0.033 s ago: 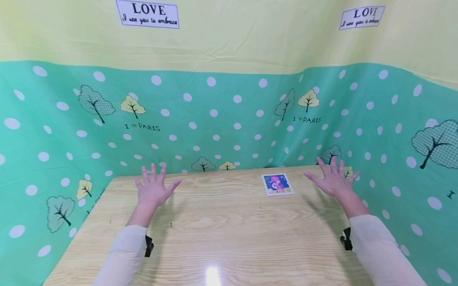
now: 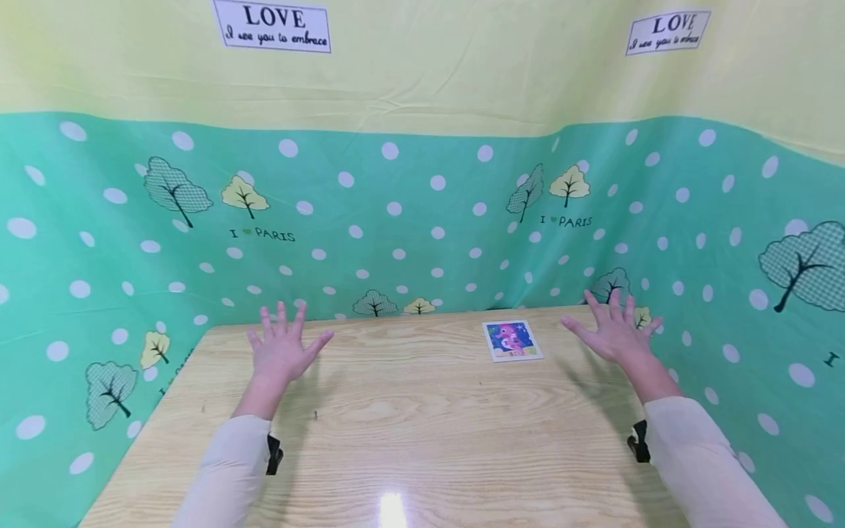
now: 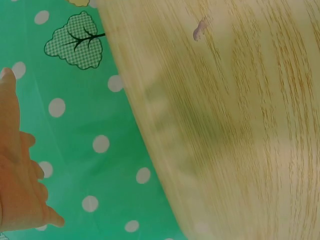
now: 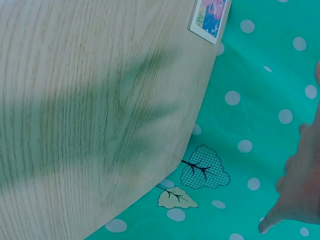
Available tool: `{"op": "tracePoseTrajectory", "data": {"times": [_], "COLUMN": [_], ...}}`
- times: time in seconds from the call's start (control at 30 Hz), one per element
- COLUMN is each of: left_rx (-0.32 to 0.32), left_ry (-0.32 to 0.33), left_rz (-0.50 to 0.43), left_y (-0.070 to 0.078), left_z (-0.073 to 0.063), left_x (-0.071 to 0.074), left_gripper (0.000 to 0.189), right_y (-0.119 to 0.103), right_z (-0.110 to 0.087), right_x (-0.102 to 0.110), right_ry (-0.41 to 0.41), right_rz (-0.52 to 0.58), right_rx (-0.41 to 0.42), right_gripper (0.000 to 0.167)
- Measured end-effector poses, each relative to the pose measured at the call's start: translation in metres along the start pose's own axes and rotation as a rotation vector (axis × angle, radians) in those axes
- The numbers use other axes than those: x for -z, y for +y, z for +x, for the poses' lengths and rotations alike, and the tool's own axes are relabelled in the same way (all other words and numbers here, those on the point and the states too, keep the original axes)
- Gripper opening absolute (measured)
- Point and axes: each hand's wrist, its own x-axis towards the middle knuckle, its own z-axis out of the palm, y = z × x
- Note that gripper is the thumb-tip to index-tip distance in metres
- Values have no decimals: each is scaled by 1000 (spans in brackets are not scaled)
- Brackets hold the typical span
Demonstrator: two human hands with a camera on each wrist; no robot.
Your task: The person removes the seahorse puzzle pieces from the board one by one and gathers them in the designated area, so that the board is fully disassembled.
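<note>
Both hands are held up above the wooden table point(image 2: 396, 418), fingers spread and nothing in them. My left hand point(image 2: 280, 356) hovers over the far left part, and its shadow falls on the wood below. On the far right side is my right hand point(image 2: 619, 337), closest to a small square picture with a white border point(image 2: 513, 342). That picture shows a pink seahorse on dark blue and lies flat near the back edge. In the right wrist view part of the picture point(image 4: 210, 20) shows at the top, cut off by the frame.
A green polka-dot curtain point(image 2: 396, 220) with printed trees hangs behind the table and along both sides. Its upper part is pale yellow. Black straps point(image 2: 273, 455) show at the sleeve cuffs. A small dark mark point(image 2: 315, 415) is on the wood to the left.
</note>
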Motion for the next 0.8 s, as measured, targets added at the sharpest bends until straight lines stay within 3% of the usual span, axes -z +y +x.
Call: {"op": "tracePoseTrajectory", "data": {"times": [0.8], "left_rx": [8], "left_ry": [-3], "left_rz": [1], "left_y": [-7], "left_z": [-8], "left_x": [9], "left_gripper": [92], "right_y": [6], "right_z": [-5], "right_x": [-4], "right_ry": [9], "right_rz": [-16], "right_rx": [-13], "right_gripper": [94]}}
